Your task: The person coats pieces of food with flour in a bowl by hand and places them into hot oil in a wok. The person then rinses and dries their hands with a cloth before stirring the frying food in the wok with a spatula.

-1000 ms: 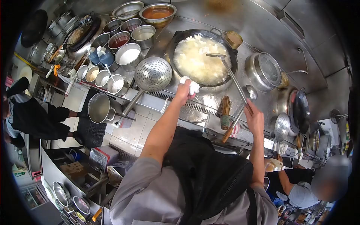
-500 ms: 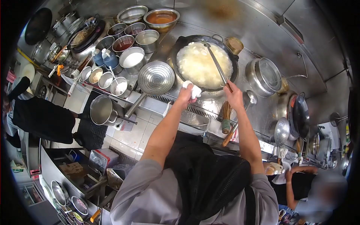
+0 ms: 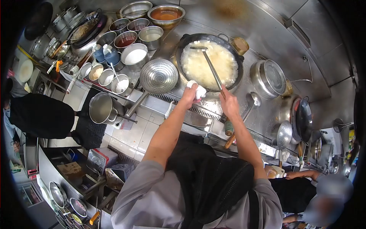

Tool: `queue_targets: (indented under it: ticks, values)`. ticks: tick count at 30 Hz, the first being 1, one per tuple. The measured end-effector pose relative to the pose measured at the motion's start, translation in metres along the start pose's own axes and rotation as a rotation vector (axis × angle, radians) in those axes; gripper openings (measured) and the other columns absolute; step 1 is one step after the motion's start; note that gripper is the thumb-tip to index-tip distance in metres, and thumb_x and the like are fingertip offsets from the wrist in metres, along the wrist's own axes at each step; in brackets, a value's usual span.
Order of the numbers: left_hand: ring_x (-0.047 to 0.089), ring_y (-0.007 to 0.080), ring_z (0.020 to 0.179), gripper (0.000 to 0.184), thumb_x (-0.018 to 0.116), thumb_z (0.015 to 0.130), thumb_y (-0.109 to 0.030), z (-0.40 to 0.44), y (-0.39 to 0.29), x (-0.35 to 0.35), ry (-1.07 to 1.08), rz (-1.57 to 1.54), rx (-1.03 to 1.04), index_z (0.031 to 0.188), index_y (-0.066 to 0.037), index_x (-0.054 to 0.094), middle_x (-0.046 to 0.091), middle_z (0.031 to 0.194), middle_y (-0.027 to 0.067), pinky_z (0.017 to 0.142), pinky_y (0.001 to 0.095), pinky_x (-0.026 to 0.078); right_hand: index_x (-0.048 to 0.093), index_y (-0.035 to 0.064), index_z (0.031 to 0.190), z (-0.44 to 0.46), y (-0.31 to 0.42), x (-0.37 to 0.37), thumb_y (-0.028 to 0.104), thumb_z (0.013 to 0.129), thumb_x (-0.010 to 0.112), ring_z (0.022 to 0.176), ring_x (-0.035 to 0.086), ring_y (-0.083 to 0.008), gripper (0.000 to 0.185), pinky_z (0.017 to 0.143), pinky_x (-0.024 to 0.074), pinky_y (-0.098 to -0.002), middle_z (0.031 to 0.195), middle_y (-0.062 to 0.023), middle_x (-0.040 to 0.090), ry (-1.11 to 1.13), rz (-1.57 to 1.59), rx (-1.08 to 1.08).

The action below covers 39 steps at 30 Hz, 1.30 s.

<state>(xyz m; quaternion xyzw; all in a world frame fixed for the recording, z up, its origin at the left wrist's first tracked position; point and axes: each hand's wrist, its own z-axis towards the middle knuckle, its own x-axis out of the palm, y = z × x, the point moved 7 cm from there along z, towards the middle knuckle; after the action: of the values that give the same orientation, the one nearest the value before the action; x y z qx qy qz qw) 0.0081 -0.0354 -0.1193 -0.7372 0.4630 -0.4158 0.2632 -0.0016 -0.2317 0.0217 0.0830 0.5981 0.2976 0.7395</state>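
Observation:
A large black wok (image 3: 240, 70) full of pale, foaming, bubbling liquid (image 3: 209, 66) sits on the range in front of me. My right hand (image 3: 229, 105) grips the handle of a long metal wok tool (image 3: 213, 70). Its head is over the far left part of the foam, and whether it is a ladle or a spatula I cannot tell. Bunched up in my left hand (image 3: 188, 97) is a white cloth (image 3: 200, 92), close to the wok's near rim. A perforated strainer (image 3: 158, 76) lies left of that hand.
Several metal seasoning pots (image 3: 134, 55) and a bowl of orange liquid (image 3: 166, 14) stand at the back left. A ladle (image 3: 256, 100) and a lidded steel pot (image 3: 267, 78) are to the right. Other people work at far left and lower right.
My right hand has shifted left and slightly nearer to me. The tool's head has swung left across the foam. My left hand stays at about the same place with the cloth.

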Motion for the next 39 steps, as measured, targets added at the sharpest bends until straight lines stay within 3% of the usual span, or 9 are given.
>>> queue_targets:
  ticks: [6, 15, 20, 26, 30, 35, 39]
  values:
    - [0.064, 0.0173, 0.064, 0.038, 0.052, 0.099, -0.042, -0.001, 0.0, 0.003, 0.032, -0.042, 0.02, 0.108, -0.007, 0.064, 0.07, 0.088, 0.0077, 0.052, 0.0298, 0.053, 0.054, 0.0283, 0.144, -0.029, -0.009, -0.008, 0.021, 0.094, 0.064, 0.081, 0.067, -0.0424, 0.051, 0.071, 0.055, -0.0536, 0.093, -0.0172, 0.067, 0.056, -0.251, -0.044]
    - [0.062, 0.0183, 0.058, 0.033, 0.056, 0.094, -0.033, 0.016, 0.006, 0.001, 0.088, -0.103, 0.052, 0.103, -0.002, 0.062, 0.068, 0.084, 0.011, 0.045, 0.0302, 0.049, 0.051, 0.032, 0.146, -0.043, -0.028, -0.02, 0.017, 0.092, 0.065, 0.081, 0.068, -0.0397, 0.057, 0.072, 0.0554, -0.0524, 0.089, -0.0143, 0.064, 0.145, -0.352, -0.006]
    - [0.061, 0.019, 0.064, 0.037, 0.056, 0.095, -0.037, 0.02, 0.008, -0.003, 0.113, -0.114, 0.071, 0.108, -0.003, 0.06, 0.067, 0.086, 0.0109, 0.054, 0.0324, 0.052, 0.057, 0.0259, 0.141, -0.034, -0.028, -0.03, 0.018, 0.092, 0.065, 0.085, 0.067, -0.041, 0.051, 0.078, 0.0548, -0.0509, 0.095, -0.0167, 0.068, 0.12, -0.133, -0.014]
    - [0.067, 0.0235, 0.082, 0.035, 0.056, 0.098, -0.037, -0.006, -0.001, -0.004, -0.126, -0.052, -0.085, 0.115, -0.007, 0.06, 0.069, 0.097, 0.0079, 0.068, 0.0385, 0.059, 0.066, 0.0167, 0.131, -0.048, 0.004, -0.116, 0.015, 0.089, 0.07, 0.091, 0.069, -0.041, 0.043, 0.08, 0.0546, -0.0457, 0.101, -0.0207, 0.071, 0.053, -0.006, 0.056]
    - [0.069, 0.0246, 0.081, 0.033, 0.057, 0.098, -0.032, 0.013, 0.002, -0.003, -0.135, -0.111, -0.028, 0.113, -0.003, 0.059, 0.069, 0.096, 0.0103, 0.066, 0.0401, 0.06, 0.066, 0.0114, 0.13, -0.063, 0.006, -0.141, 0.01, 0.088, 0.07, 0.092, 0.069, -0.0408, 0.043, 0.08, 0.0547, -0.0436, 0.101, -0.0229, 0.071, 0.086, -0.058, 0.122]
    - [0.07, 0.023, 0.072, 0.029, 0.057, 0.097, -0.025, 0.014, -0.005, 0.004, -0.026, -0.142, 0.05, 0.11, 0.001, 0.057, 0.068, 0.091, 0.012, 0.055, 0.0371, 0.057, 0.063, 0.0071, 0.131, -0.04, -0.011, -0.086, 0.01, 0.089, 0.067, 0.094, 0.07, -0.0412, 0.042, 0.083, 0.0545, -0.0438, 0.104, -0.0252, 0.071, 0.07, 0.04, 0.107]
    - [0.07, 0.022, 0.077, 0.027, 0.057, 0.098, -0.026, 0.018, 0.001, 0.001, -0.023, -0.177, 0.054, 0.11, -0.002, 0.059, 0.069, 0.094, 0.0109, 0.057, 0.0371, 0.057, 0.062, 0.0074, 0.134, -0.002, -0.017, -0.038, 0.011, 0.091, 0.066, 0.095, 0.07, -0.0403, 0.043, 0.084, 0.054, -0.043, 0.105, -0.025, 0.071, 0.015, 0.148, 0.133]
